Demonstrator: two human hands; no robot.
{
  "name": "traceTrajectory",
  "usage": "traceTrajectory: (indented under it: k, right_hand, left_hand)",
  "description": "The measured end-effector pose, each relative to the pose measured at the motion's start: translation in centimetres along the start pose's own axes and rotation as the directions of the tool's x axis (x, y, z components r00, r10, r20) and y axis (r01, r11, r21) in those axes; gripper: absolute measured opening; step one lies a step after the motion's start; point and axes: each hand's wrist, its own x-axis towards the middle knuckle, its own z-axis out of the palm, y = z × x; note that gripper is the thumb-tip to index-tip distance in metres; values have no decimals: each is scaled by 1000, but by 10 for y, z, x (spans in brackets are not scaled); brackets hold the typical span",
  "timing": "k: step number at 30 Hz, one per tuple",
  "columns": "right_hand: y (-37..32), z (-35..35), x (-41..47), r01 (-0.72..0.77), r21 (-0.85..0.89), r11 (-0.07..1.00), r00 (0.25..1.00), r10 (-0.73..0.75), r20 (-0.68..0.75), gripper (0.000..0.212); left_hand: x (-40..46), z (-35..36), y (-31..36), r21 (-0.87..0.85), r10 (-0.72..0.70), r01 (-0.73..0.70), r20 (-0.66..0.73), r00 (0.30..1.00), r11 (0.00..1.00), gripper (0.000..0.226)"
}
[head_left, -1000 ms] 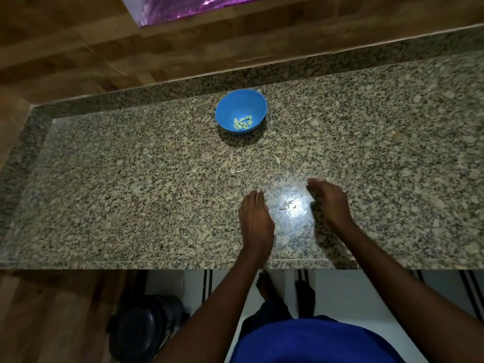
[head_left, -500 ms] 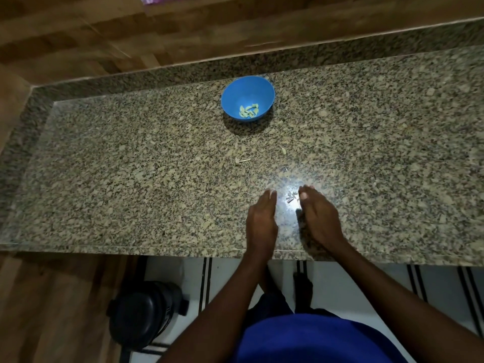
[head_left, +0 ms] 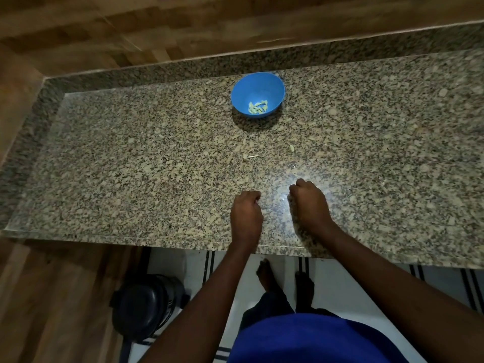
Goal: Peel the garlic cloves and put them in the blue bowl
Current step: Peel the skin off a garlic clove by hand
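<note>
The blue bowl [head_left: 251,90] stands toward the back of the granite counter [head_left: 131,179], with several peeled pale garlic cloves [head_left: 258,107] in its bottom. My left hand [head_left: 246,213] rests near the front edge with its fingers curled under; nothing shows in it. Beside it, a short gap away, my right hand [head_left: 309,205] is also curled, its fingertips closed over the spot where small garlic skin scraps lay. Those scraps are hidden now. No unpeeled clove is visible.
A small garlic stem piece [head_left: 250,156] and a skin flake [head_left: 291,147] lie between the bowl and my hands. A raised granite lip [head_left: 183,72] and a wooden wall bound the back. A black bin [head_left: 146,310] stands on the floor below.
Both hands slid toward each other across the counter and then curled from flat into fists. The small scraps that lay between them are no longer visible.
</note>
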Motion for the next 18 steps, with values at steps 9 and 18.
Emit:
traceTrajectory:
  k: [9,18]
  right_hand:
    - [17,-17,22,-499,865,59,783,458,421,7]
    - [21,-34,19,-525,552,-647,713,19,701,7]
  left_hand:
    - [6,-10,-4,-180,-157,147,-39,987,973,28]
    - [21,-17,-13,-227,-221,218,16,975,949,24]
